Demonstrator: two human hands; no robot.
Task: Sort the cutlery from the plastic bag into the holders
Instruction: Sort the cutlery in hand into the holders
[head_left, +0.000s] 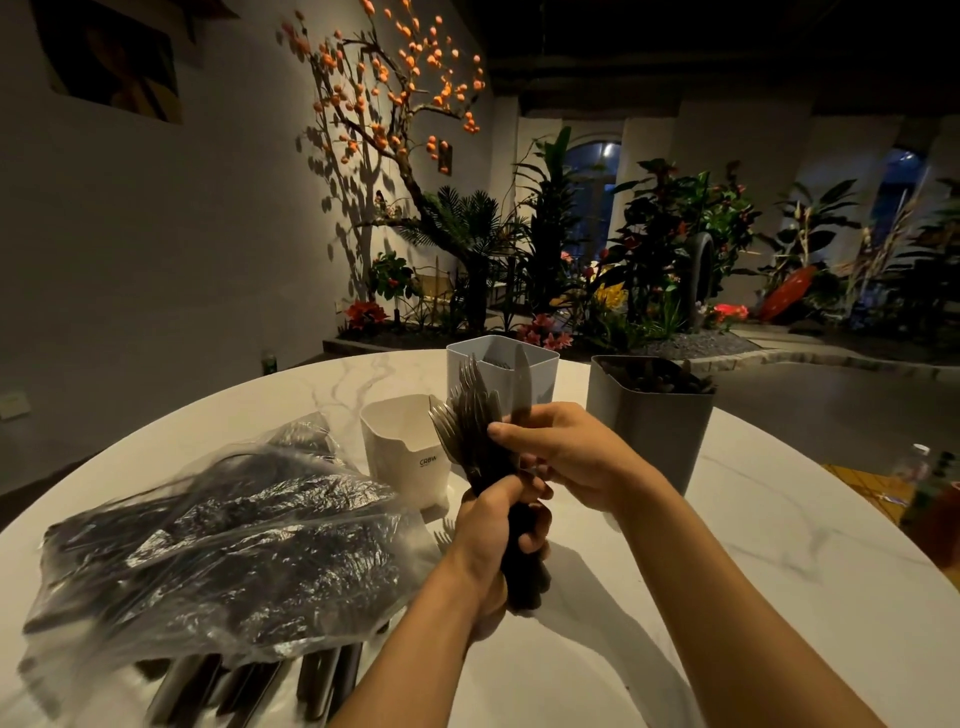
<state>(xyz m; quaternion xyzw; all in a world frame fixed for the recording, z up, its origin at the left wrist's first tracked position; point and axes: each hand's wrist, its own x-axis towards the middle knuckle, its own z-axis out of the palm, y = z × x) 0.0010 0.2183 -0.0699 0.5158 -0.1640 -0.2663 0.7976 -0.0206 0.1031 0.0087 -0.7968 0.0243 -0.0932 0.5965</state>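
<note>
My left hand (493, 535) grips a bunch of dark-handled cutlery (470, 415) upright above the table, forks and spoons fanned at the top. My right hand (561, 452) pinches one knife (521, 384) in that bunch, its blade pointing up. Behind stand three holders: a white one (402, 441), a pale grey-blue one (501, 358) with some cutlery inside, and a dark grey one (649, 415) filled with dark pieces. The clear plastic bag (218, 540) lies at the left with several dark-handled pieces in it, handles sticking out at its near end.
The round white marble table (727, 597) curves away on the right, where a bottle and dark items (930, 488) stand near its edge. Beyond the table are indoor plants and a wall.
</note>
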